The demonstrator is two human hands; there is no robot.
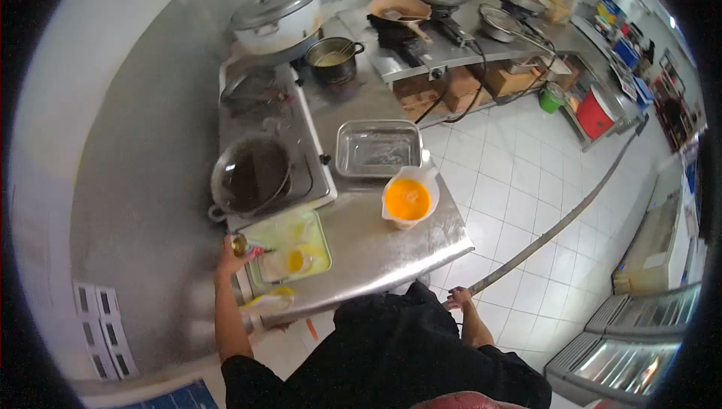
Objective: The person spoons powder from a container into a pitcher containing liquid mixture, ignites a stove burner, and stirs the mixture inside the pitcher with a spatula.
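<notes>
My left hand (230, 260) is at the left edge of the counter, closed around a small container with a round gold-coloured top (239, 244) and some red on its side. Beside it lies a pale green tray (324, 237) with a cup of yellow liquid (299, 260) in it. A clear bottle with yellow contents (274, 300) is at the counter's near edge. My right hand (459, 299) hangs low by my side, past the counter's corner, fingers loosely apart with nothing visible in them. A pitcher of orange liquid (408, 200) stands near the right edge.
A glass baking dish (378, 149) sits behind the pitcher. On the stove (321, 181) rests a dark wok (253, 174). Farther back are a black pot (332, 61), a large lidded pot (277, 18) and several pans. A long grey strip (564, 221) crosses the tiled floor.
</notes>
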